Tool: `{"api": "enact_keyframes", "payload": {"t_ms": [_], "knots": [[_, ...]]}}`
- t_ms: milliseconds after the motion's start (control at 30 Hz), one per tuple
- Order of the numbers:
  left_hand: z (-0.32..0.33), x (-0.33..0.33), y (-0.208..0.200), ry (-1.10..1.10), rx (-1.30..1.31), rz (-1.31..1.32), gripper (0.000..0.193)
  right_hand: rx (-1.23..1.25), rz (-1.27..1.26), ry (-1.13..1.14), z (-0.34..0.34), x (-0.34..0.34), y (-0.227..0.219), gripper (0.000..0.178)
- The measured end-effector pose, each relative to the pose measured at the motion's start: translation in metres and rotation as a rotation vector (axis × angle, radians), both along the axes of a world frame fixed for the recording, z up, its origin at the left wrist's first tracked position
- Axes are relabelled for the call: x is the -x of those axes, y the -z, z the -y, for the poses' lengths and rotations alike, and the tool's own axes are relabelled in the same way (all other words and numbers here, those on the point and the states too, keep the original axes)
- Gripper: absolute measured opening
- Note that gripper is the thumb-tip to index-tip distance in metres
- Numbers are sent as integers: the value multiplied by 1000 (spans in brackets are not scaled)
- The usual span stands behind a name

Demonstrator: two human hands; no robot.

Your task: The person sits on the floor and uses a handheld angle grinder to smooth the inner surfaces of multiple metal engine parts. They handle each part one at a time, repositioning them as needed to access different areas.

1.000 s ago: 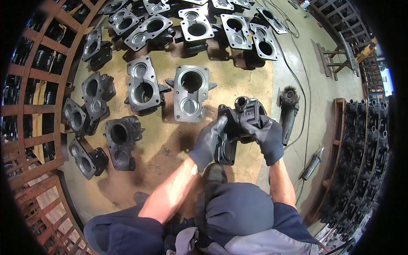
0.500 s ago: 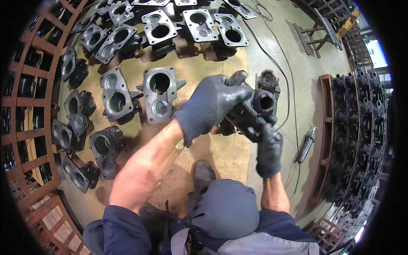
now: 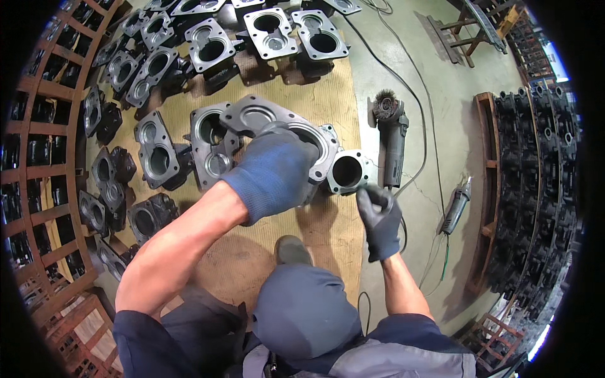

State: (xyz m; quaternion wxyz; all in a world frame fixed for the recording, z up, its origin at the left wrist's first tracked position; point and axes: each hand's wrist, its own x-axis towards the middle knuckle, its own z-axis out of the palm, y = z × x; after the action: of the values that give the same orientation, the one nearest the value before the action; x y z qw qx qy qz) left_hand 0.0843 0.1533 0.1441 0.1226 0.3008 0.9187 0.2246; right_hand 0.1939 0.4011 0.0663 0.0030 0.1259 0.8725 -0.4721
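Note:
My gloved left hand (image 3: 277, 167) is wrapped around the edge of a grey metal casting (image 3: 255, 116) at its large bore. The casting's flat machined flange faces up, tilted, above the cardboard mat. A round-bored end flange (image 3: 347, 171) juts out on its right side. Beside that end flange is my gloved right hand (image 3: 380, 220), fingers loosely curved with a gap between thumb and fingers, nothing seen in it. Whether a fingertip touches the flange's corner, I cannot tell. Behind the held casting, another casting (image 3: 205, 170) is partly covered.
Several similar castings (image 3: 270, 34) stand on the cardboard mat (image 3: 252, 261) ahead and left. An angle grinder with a wire brush (image 3: 394, 142) lies to the right, cables trailing. Farther right are another handheld tool (image 3: 455, 211) and stacked dark castings (image 3: 526, 195). A brown metal rack (image 3: 44, 206) stands left.
The casting has turned from its dark side to its machined flange face up and shifted left. My right hand has come off it. The angle grinder's body, earlier mostly hidden, now shows.

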Motion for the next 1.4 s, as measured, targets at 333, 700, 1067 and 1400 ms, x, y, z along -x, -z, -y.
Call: {"api": "enact_keyframes", "payload": {"t_ms": [333,700,1067,1400], "knots": [[8,56,59,471,200,-202,5,-408,307,-220,-28,90,43,50],[55,9,106,369,359,-396,14,-137,258,-72,-58,91,74,26],[24,-20,71,361,140,-219,10,-700,-283,-18,27,71,32,31],[21,-46,111,-87,-104,-483,22,-974,-164,-200,59,44,63,36]]}}
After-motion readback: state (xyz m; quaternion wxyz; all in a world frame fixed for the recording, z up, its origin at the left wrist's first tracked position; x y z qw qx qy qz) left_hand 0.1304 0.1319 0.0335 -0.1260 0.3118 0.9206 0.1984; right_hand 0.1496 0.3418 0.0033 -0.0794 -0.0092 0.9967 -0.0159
